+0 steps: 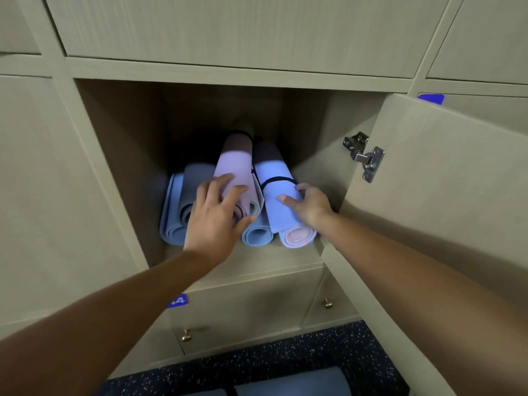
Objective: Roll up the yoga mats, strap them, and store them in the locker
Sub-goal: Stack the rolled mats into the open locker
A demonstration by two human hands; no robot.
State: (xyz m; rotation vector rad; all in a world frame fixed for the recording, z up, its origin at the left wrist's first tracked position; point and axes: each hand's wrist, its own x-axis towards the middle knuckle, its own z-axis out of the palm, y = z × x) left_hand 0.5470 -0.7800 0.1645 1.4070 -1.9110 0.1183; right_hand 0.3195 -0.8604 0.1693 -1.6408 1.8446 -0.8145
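The open locker compartment (217, 115) at the middle of the frame has free room across its upper half, above the rolled mats (237, 167) that crowd its floor side by side from the left wall to near the right wall. The left hand (217, 212) and right hand (310, 205) lie on the mats' near ends, filling the lower mouth of the opening. The swung-out door (445, 178) and its metal hinge (364, 155) block the right side.

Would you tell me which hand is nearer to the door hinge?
Right. The right hand holds the strapped mat just below and left of the hinge; the left hand rests on the pink mat, farther left.
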